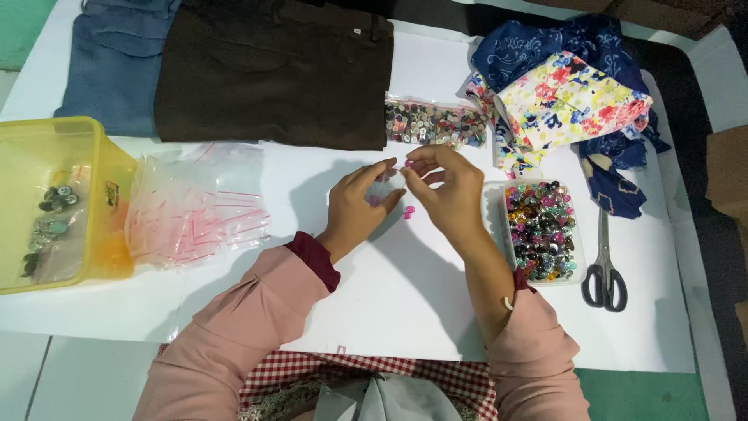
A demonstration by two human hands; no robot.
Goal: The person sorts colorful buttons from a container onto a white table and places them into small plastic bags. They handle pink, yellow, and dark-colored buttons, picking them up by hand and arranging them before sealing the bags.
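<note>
Head view: a small clear bag [383,189] is pinched between the fingers of the left hand [354,209] and the right hand [444,195], both grips narrow, just above the bench [405,296]. A few pink buttons [407,210] are seen below the bag, apparently not yet bagged. Much looks left: the tray of mixed buttons [540,231] is full, and the pile of empty bags [195,206] lies unused beside the yellow box [93,156]. One filled bag of buttons [433,125] lies beyond.
</note>
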